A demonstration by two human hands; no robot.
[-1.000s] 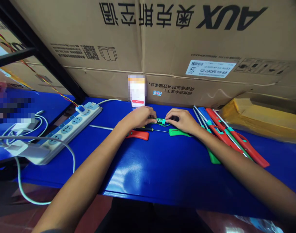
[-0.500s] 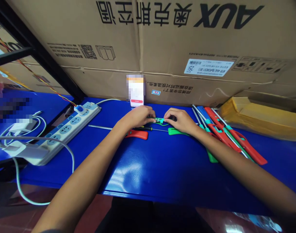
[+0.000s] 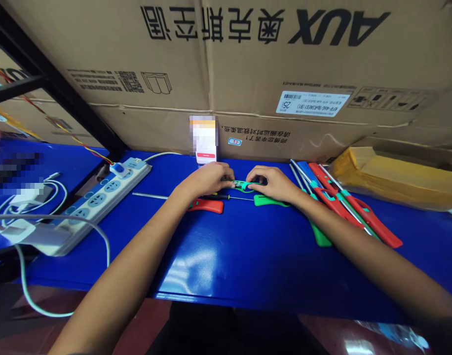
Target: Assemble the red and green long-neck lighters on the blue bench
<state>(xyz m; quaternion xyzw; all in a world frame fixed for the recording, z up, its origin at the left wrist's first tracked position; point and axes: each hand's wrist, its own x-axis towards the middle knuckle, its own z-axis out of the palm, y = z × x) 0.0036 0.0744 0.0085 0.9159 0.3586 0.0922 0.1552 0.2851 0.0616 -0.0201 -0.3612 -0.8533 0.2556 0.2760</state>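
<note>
Between my hands is a small green part, with white and teal bits on it. My left hand pinches its left end. My right hand has thumb and fingers closed on its right end, at the teal piece. Below my left hand lies a red handle; a metal rod sticks out to its left. A thin screwdriver with a black and yellow handle points right, toward a green handle that lies below my right hand.
At the right lie several red, green and blue lighters, beside an opened brown box. A phone leans on the big carton. A power strip and white cables occupy the left.
The whole view has shifted slightly. My right fingers have moved a little lower and closer around the teal piece; my left hand keeps its grip.
</note>
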